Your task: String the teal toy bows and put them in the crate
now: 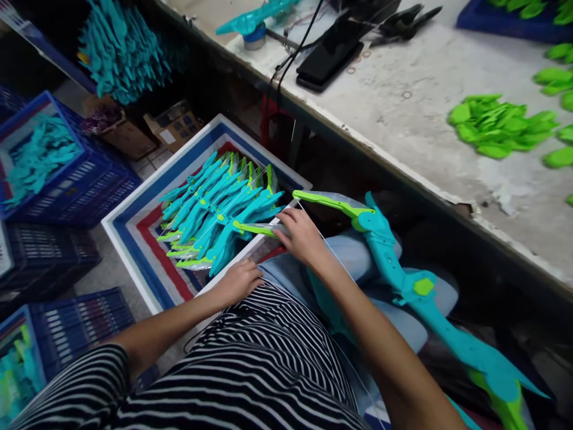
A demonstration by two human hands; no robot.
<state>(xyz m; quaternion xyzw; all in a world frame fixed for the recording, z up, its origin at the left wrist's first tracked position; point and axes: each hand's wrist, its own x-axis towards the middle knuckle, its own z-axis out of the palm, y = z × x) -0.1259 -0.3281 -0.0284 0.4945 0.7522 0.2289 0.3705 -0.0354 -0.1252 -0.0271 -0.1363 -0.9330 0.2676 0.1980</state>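
- Head view, the only one. Right hand (301,235) has thumb and fingers pinching a slender green limb (258,228), just over the near edge of the striped crate (123,239).
- Left hand (238,282): fingers curled in at the near rim, by the waist; cannot tell whether they grip anything.
- Large turquoise bow (405,285) lies across the lap, right of the right forearm; its white string (326,242) runs close along that forearm. What the pinched limb joins is partly hidden.
- Stack of strung bows (219,206) sits inside the crate, packed side by side.
- Judgement: keep the pinch firm on the limb, clear of strings; turn it in line with the stack; let the left hand steady the rim.
- Likely snags: string on forearm or rim; the workbench (430,119) edge crowding the lap bow.
- Around: green pieces (501,128) and a black slab (331,57) on the bench; blue crates (94,170) beyond, left.
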